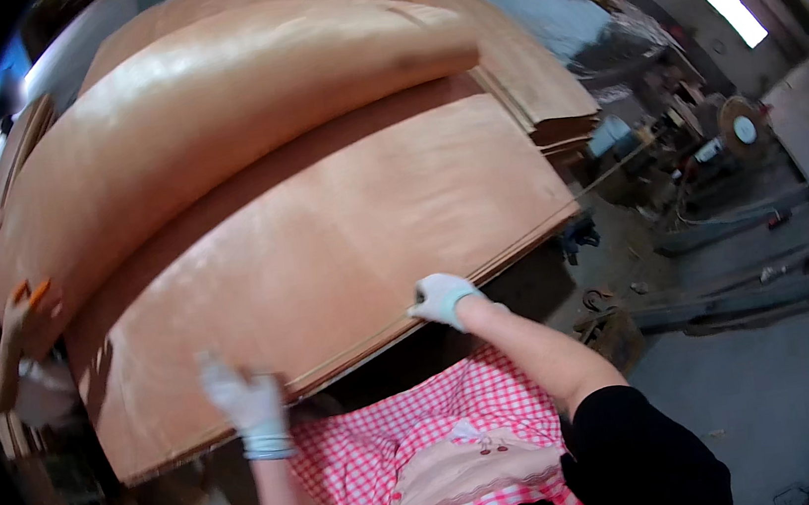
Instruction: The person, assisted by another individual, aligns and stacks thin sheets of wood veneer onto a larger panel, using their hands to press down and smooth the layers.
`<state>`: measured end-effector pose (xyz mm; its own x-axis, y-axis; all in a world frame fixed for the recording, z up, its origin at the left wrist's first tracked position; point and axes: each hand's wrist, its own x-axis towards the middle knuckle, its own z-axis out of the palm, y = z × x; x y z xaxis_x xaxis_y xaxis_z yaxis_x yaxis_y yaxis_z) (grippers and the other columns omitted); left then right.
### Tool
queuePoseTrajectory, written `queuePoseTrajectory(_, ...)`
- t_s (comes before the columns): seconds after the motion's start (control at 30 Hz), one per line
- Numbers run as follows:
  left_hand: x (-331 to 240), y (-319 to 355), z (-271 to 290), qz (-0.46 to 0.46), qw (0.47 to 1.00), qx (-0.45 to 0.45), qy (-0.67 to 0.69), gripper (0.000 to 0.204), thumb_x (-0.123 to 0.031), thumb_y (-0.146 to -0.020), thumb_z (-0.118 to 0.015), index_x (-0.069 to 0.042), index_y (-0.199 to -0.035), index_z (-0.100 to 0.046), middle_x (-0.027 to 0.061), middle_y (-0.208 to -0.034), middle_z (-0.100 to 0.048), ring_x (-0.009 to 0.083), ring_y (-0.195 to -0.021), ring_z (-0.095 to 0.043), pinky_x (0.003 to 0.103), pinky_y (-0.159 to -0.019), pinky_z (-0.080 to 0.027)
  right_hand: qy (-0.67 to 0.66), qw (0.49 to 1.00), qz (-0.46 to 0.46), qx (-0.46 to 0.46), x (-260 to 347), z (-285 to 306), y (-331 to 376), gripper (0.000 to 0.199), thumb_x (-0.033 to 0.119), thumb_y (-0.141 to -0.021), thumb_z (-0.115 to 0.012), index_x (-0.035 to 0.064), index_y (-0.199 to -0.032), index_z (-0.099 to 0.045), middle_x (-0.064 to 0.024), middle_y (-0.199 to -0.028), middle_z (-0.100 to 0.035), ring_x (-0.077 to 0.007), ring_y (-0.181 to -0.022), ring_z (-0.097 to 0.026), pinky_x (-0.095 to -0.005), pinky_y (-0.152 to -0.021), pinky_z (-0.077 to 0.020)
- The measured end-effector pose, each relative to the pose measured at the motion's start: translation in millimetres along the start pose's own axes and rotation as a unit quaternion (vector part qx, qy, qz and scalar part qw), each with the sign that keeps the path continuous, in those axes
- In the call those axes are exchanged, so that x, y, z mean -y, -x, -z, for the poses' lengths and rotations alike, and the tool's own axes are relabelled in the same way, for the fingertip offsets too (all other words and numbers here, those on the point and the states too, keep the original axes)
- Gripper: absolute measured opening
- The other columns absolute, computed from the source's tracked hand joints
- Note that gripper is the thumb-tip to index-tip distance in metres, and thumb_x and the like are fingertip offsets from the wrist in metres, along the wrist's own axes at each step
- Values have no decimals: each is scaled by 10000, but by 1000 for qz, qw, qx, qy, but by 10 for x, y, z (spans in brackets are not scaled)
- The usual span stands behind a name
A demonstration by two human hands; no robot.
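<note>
The gloved left hand [247, 402] and gloved right hand [442, 298] both grip the near edge of a large thin veneer sheet [325, 252] lying on top of the veneer stack [524, 79]. Above it, another sheet [210, 125] curls over, its far-left corner held by a co-worker's orange-gloved hand [26, 301].

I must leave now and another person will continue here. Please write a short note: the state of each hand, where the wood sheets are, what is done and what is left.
Left hand: gloved, on the near edge of the top veneer sheet.
Right hand: gloved, gripping the same edge further right.
Another sheet is arched in the air above the stack; a co-worker's hand holds its far-left end.
Done: the top sheet lies flat on the stack.
Left: the arched sheet is not yet lying flat.
</note>
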<state>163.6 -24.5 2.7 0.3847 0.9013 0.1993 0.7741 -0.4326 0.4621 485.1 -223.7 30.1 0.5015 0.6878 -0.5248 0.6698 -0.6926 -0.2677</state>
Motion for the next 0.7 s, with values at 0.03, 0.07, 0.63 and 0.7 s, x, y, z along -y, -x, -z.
queuePoseTrajectory(0.03, -393, 150, -316, -77, 995, 41, -42, 833, -263, -830, -653, 95, -1496, -306, 306, -1583, -255, 444, -1478, -227, 513, -1237, -133, 2, 1000, 8, -3, 39, -3, -22, 445, 442, -808, -681, 43, -994, -742, -221, -1059, -709, -378, -1021, -679, -458, -894, -542)
queuePoseTrajectory(0.07, -870, 244, -428, -108, 989, 95, -30, 896, -333, -815, -685, 87, -1502, -291, 318, -1579, -243, 442, -1482, -206, 537, -1235, -103, 1, 1000, 12, -4, 39, -18, -37, 445, 440, -811, -676, 41, -995, -740, -222, -1067, -707, -377, -1023, -679, -460, -891, -543)
queuePoseTrajectory(0.63, -1336, 264, -1032, -33, 982, 182, -38, 1210, -384, -655, -848, -3, -1576, -160, 232, -1620, -218, 379, -1507, -183, 487, -1243, -110, -34, 987, -91, -125, -3673, 1259, 174, 297, 306, -890, -614, 126, -1100, -721, -164, -1134, -703, -356, -1061, -659, -445, -939, -513)
queuePoseTrajectory(0.7, -1425, 275, -982, -27, 982, 179, -43, 1188, -330, -654, -863, -17, -1573, -179, 249, -1607, -234, 398, -1495, -201, 493, -1235, -142, -40, 983, -130, -125, -3977, 1391, 122, 281, 306, -889, -639, 131, -1092, -723, -153, -1126, -708, -351, -1051, -661, -442, -930, -513)
